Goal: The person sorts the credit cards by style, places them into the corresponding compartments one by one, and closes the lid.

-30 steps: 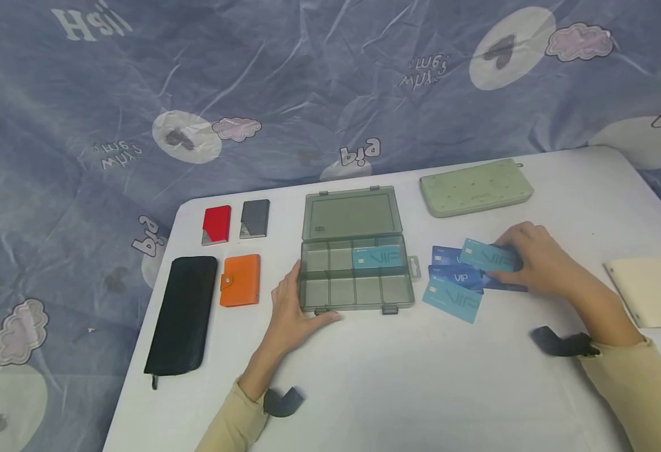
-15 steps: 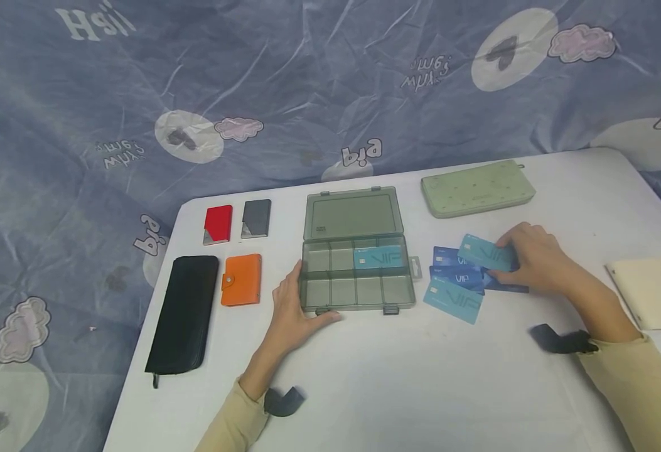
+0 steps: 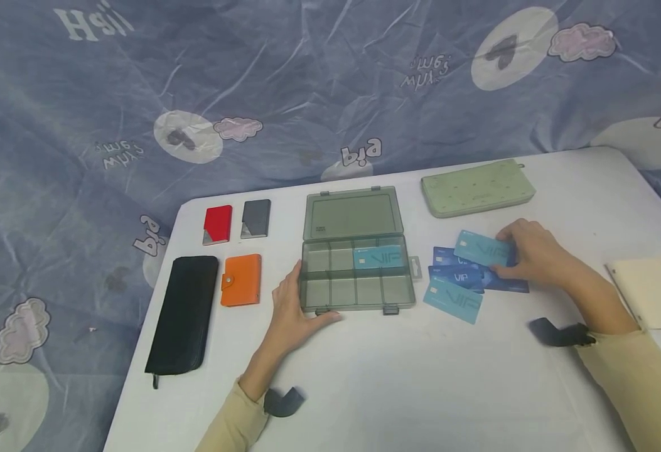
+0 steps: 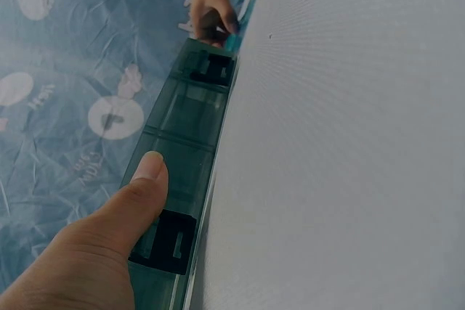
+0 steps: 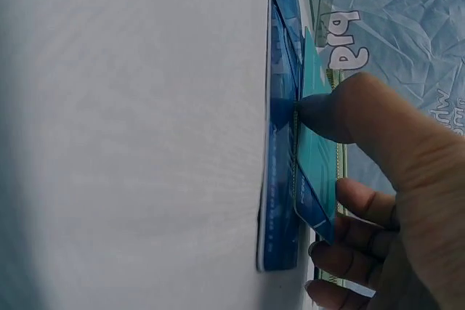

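Note:
A grey-green clear plastic compartment box (image 3: 314,292) lies with its lid folded back. One light-blue VIP card (image 3: 378,257) is in its back row, toward the right. My left hand (image 3: 292,317) rests at the box's front-left corner; in the left wrist view its straight thumb (image 4: 149,172) presses the front wall beside a latch. To the right of the box, my right hand (image 3: 539,254) pinches another light-blue VIP card (image 3: 481,248) by its right end, above dark-blue VIP cards (image 3: 456,276). A third light-blue card (image 3: 453,301) lies at the front of this overlapping pile.
Behind the cards lies a sage-green zip case (image 3: 477,188), and a cream notebook-like cover (image 3: 652,292) is at the far right. On the left are a red card case (image 3: 217,223), a grey card case (image 3: 255,218), an orange snap wallet (image 3: 241,280) and a black zip wallet (image 3: 183,317).
The pinched light-blue card has shifted slightly left and back with my right hand, over the dark-blue cards. My left hand and the box have stayed in place.

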`<state>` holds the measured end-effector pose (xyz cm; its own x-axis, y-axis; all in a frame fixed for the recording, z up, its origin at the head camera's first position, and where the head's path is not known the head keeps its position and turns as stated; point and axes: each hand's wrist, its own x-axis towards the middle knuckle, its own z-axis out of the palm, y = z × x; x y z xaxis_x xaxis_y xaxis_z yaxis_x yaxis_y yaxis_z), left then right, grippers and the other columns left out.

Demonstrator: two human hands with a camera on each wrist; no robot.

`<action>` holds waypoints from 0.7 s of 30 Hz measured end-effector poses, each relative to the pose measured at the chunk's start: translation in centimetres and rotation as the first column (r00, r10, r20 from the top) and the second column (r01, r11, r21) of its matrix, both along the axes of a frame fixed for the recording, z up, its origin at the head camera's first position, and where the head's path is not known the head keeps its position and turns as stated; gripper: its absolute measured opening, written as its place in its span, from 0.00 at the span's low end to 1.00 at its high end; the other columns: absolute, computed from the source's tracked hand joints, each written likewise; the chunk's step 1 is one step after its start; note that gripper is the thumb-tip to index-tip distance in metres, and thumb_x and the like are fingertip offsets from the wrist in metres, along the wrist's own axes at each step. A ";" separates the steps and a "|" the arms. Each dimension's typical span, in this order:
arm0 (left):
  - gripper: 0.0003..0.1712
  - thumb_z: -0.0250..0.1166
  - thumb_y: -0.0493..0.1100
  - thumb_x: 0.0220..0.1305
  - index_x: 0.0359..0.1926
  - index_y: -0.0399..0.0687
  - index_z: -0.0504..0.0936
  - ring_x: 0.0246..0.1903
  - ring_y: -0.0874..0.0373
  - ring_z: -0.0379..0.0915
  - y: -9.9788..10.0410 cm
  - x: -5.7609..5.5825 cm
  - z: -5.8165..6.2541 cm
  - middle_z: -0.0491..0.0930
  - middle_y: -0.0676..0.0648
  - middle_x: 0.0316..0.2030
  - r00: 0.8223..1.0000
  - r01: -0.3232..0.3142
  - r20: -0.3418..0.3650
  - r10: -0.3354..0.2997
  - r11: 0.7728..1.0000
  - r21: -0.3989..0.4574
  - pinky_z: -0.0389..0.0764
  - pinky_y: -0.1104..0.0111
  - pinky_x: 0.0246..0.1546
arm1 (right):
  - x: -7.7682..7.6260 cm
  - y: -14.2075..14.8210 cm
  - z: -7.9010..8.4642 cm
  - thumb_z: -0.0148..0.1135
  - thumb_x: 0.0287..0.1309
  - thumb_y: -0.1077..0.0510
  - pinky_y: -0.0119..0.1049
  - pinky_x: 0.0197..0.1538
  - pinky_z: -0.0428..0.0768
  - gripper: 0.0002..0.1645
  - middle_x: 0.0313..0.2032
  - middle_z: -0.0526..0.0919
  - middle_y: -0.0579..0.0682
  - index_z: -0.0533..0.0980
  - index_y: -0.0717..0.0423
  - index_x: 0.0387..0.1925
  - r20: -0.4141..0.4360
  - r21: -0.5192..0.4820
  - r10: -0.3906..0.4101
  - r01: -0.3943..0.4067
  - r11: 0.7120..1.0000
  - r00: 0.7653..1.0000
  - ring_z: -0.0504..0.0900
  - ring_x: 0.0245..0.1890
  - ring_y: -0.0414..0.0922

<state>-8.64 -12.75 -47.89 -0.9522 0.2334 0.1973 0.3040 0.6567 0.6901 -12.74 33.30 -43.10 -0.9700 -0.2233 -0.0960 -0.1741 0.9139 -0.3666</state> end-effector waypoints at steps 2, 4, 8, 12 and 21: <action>0.70 0.74 0.66 0.35 0.72 0.48 0.43 0.63 0.52 0.53 0.0 0.0 0.0 0.57 0.43 0.67 1.000 0.001 -0.003 -0.001 1.000 0.001 0.48 0.50 0.62 | 0.0 0.0 0.0 0.73 0.39 0.53 0.54 0.47 0.68 0.40 0.45 0.72 0.63 0.67 0.69 0.52 -0.004 -0.011 0.002 -0.002 1.000 1.000 0.68 0.45 0.56; 0.70 0.74 0.66 0.36 0.72 0.48 0.43 0.63 0.52 0.53 0.0 0.0 -0.1 0.57 0.43 0.67 1.000 0.001 -0.003 -0.001 1.000 0.000 0.49 0.50 0.62 | 0.1 0.0 0.0 0.72 0.40 0.54 0.55 0.48 0.68 0.40 0.45 0.73 0.63 0.66 0.69 0.53 -0.015 -0.019 0.010 -0.010 1.000 1.000 0.68 0.45 0.56; 0.69 0.74 0.66 0.36 0.72 0.47 0.44 0.63 0.52 0.53 0.1 0.0 -0.1 0.57 0.43 0.67 1.000 -0.002 -0.001 0.002 1.000 -0.005 0.50 0.51 0.62 | 0.1 0.0 0.0 0.73 0.39 0.54 0.54 0.48 0.69 0.39 0.45 0.75 0.61 0.68 0.67 0.53 -0.035 -0.027 0.034 -0.035 0.999 0.999 0.70 0.45 0.55; 0.69 0.74 0.66 0.36 0.72 0.47 0.44 0.63 0.51 0.53 0.1 0.0 0.0 0.57 0.43 0.67 1.000 -0.001 0.002 0.001 1.000 -0.003 0.49 0.51 0.62 | 0.1 0.0 -0.2 0.74 0.39 0.53 0.53 0.49 0.69 0.38 0.45 0.77 0.60 0.71 0.66 0.51 -0.055 -0.034 0.064 -0.066 0.997 0.996 0.71 0.46 0.55; 0.69 0.74 0.66 0.36 0.72 0.48 0.43 0.64 0.50 0.51 0.0 0.0 0.0 0.56 0.44 0.67 1.000 -0.003 0.017 0.003 1.000 -0.005 0.49 0.49 0.62 | 0.0 0.0 -0.4 0.76 0.36 0.55 0.48 0.49 0.68 0.34 0.44 0.75 0.55 0.75 0.63 0.48 -0.173 -0.043 0.106 -0.115 0.992 0.979 0.70 0.45 0.51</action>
